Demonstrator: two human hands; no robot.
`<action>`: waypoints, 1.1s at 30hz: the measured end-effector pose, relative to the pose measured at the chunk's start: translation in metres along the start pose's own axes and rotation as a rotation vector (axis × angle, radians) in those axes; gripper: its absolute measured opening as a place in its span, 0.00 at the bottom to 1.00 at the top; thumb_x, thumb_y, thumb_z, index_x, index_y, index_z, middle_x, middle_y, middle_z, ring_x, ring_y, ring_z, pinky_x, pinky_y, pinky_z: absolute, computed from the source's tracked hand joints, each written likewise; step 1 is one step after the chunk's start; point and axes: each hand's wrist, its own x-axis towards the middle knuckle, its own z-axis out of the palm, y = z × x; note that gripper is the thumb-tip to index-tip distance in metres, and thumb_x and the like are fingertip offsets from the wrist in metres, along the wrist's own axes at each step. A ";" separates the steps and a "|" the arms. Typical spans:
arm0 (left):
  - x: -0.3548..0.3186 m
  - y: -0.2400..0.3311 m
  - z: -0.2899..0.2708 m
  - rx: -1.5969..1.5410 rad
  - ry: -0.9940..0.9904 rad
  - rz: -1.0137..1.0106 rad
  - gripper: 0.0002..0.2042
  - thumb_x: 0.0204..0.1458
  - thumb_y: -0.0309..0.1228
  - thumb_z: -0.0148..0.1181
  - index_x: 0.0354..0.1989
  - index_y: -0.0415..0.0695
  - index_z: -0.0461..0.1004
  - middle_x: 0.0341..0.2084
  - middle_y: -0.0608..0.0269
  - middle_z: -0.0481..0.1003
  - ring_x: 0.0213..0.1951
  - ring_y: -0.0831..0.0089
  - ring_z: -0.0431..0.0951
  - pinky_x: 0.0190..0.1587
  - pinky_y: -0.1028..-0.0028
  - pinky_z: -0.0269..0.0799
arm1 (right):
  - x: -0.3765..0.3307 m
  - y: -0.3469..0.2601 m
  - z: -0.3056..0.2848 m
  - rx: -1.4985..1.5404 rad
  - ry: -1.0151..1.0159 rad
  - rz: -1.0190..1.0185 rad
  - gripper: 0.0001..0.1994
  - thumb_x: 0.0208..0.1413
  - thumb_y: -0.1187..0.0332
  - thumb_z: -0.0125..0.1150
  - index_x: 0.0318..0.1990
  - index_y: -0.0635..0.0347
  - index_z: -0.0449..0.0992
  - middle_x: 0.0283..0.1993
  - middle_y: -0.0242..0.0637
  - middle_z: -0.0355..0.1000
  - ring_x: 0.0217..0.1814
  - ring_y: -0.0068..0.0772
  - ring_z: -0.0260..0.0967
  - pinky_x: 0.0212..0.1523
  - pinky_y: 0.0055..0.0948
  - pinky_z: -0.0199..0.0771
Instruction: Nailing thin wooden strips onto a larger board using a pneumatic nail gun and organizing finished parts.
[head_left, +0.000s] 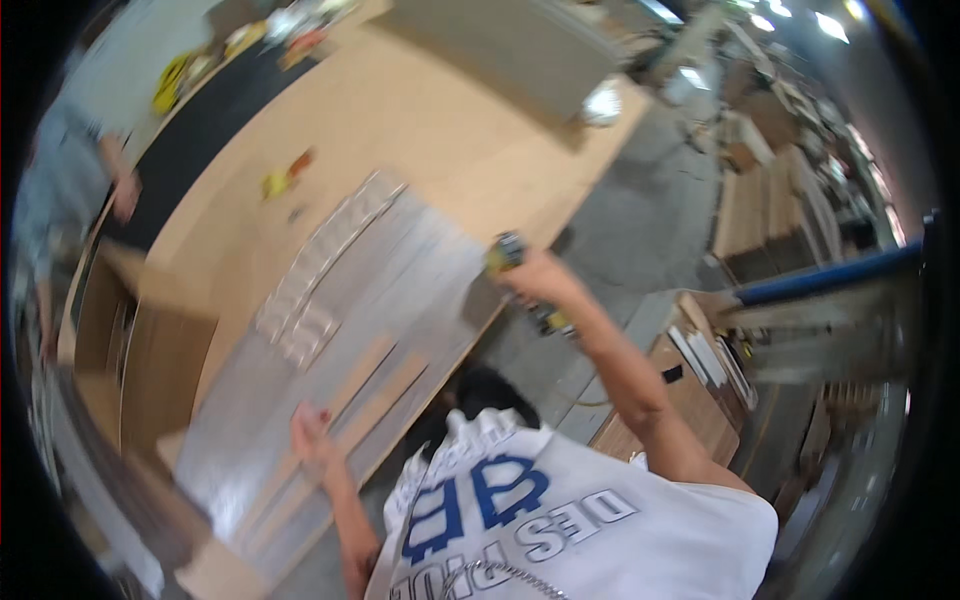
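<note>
My right hand (540, 278) is wrapped around a yellow-and-black cordless drill (507, 252), held past the right end of a grey wood-grain panel (400, 265). Low over the panel's near part is my left hand (314, 440), its blurred fingers curled together; what they hold, if anything, is too small to make out. Close to it, narrow light-wood strips (385, 395) lie along the panel. A row of clear plastic packets (330, 245) stretches along the panel's far edge, with a few more packets lying just inside it.
The panel rests on a large light-wood table (440, 140). An open cardboard box (170, 350) stands at the left, near another person (75, 190). A grey board piece (510, 50) is at the far side. Yellow and orange scraps (285, 178) lie mid-table. Stacked boards (770, 210) stand right.
</note>
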 end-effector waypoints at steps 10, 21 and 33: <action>-0.008 0.000 0.083 0.401 -0.352 0.589 0.19 0.53 0.33 0.65 0.52 0.38 0.75 0.46 0.50 0.74 0.50 0.51 0.74 0.54 0.58 0.72 | 0.022 -0.019 0.008 -0.136 -0.109 -0.003 0.13 0.54 0.63 0.67 0.30 0.66 0.75 0.17 0.33 0.68 0.15 0.27 0.68 0.17 0.30 0.70; -0.007 -0.020 0.125 0.661 -0.548 0.547 0.25 0.53 0.34 0.63 0.56 0.30 0.69 0.53 0.46 0.68 0.57 0.47 0.64 0.62 0.57 0.62 | -0.004 -0.007 0.020 -0.109 -0.061 -0.018 0.12 0.55 0.64 0.67 0.33 0.66 0.77 0.17 0.33 0.67 0.14 0.26 0.67 0.18 0.30 0.68; -0.012 -0.011 0.119 0.704 -0.526 0.500 0.27 0.51 0.31 0.64 0.58 0.32 0.67 0.54 0.46 0.68 0.58 0.49 0.65 0.62 0.56 0.62 | -0.006 -0.025 0.090 -0.667 0.266 -0.357 0.20 0.52 0.64 0.67 0.47 0.65 0.68 0.38 0.55 0.76 0.43 0.57 0.77 0.43 0.51 0.77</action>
